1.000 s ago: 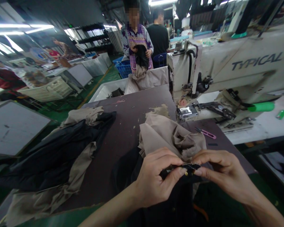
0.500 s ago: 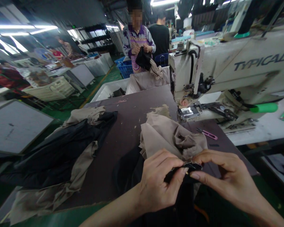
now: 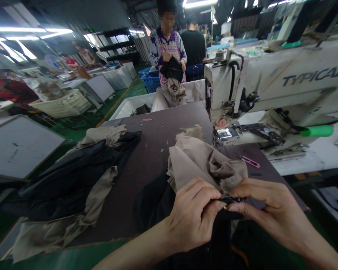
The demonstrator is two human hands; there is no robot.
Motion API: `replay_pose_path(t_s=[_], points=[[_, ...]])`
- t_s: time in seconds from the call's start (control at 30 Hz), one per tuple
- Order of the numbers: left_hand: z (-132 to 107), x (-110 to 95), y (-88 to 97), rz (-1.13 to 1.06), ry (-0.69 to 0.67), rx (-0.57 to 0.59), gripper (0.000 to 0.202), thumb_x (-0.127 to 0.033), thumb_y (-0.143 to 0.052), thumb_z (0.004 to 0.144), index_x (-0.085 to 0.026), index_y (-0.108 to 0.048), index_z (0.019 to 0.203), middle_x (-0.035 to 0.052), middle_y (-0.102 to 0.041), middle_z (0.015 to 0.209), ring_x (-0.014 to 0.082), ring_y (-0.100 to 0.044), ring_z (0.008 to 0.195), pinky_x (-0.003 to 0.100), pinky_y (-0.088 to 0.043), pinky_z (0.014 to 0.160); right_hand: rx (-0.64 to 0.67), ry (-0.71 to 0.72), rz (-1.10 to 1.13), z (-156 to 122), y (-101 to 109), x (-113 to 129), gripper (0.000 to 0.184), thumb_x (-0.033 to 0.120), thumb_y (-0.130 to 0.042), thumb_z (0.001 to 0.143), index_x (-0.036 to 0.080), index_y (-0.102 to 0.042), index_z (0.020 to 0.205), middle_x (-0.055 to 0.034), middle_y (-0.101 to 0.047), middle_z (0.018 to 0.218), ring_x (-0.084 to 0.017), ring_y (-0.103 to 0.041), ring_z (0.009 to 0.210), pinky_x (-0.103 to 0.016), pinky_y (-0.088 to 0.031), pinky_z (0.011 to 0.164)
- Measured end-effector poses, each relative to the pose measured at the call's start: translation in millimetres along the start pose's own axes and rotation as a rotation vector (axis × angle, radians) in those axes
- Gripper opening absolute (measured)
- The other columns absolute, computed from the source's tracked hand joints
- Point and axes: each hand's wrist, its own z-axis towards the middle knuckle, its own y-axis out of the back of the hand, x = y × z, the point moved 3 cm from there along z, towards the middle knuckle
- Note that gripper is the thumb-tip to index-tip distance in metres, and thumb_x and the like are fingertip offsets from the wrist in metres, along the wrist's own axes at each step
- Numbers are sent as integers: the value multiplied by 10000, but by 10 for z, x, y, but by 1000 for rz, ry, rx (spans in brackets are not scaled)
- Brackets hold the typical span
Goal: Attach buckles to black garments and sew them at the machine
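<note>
Both my hands pinch the edge of a dark garment [image 3: 154,198] with beige lining fabric [image 3: 191,159] at the near side of the table. My left hand [image 3: 195,213] is closed, thumb and fingers pressed on the dark edge. Close beside it, my right hand [image 3: 266,208] grips the same edge between thumb and forefinger. A small brass-coloured spot shows between the two thumbs. Beyond my right hand lie pink-handled thread snips [image 3: 250,161]. The garment's lower part hangs towards me, partly hidden by my hands.
A sewing machine [image 3: 270,90] stands at the right, its narrow arm over the brown tabletop [image 3: 149,150]. Another dark garment [image 3: 73,176] with beige parts lies at the left. Past the table are a white bin [image 3: 126,108] and a person [image 3: 169,52] holding dark and beige cloth.
My hands have drawn slightly closer together on the dark edge. The person opposite has lowered one hand, and their cloth hangs straighter. The view has shifted a little.
</note>
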Motion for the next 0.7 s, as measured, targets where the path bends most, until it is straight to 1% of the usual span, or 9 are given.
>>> replay_pose_path(t_s=[0.13,0.33,0.43,0.57,0.6,0.7], points=[[9,-6,-12,5,16,13,86,-63,-578,835,-125,-559,892,73,-657,841,166,-596,807,313,-469,755,-5,6,-13,2,-2,11,76,192,-674,896,244,-657,948,38,-643,832,-80,-618,733,-176,-460,658],[-1,2,-20,24,14,7,75,-66,-579,838,-123,-575,887,62,-654,778,155,-603,733,309,-449,705,-41,41,-46,1,1,28,88,183,-671,897,227,-651,970,24,-645,853,-86,-620,755,-182,-463,674],[-9,16,-35,30,11,13,72,-69,-587,836,-122,-572,881,57,-642,762,151,-594,713,311,-439,700,-32,49,-53,-3,6,32,76,182,-659,903,223,-646,965,18,-640,856,-94,-617,763,-192,-462,667],[4,19,-48,36,-15,14,80,-66,-585,837,-118,-560,892,54,-632,761,147,-583,713,309,-433,704,-10,26,-40,-12,9,22,60,195,-638,916,237,-647,958,14,-651,924,-107,-630,843,-195,-486,724],[9,16,-47,34,-22,12,83,-63,-584,837,-118,-558,895,55,-634,766,146,-580,714,307,-434,704,-18,3,-44,-13,13,15,77,206,-650,910,249,-648,973,20,-658,936,-107,-636,854,-191,-492,737],[18,6,-40,28,-35,5,99,-56,-587,832,-117,-552,901,59,-639,784,144,-580,722,299,-435,704,-40,-49,-80,-5,32,13,208,235,-678,894,298,-640,1088,41,-675,977,-100,-648,886,-175,-501,781]])
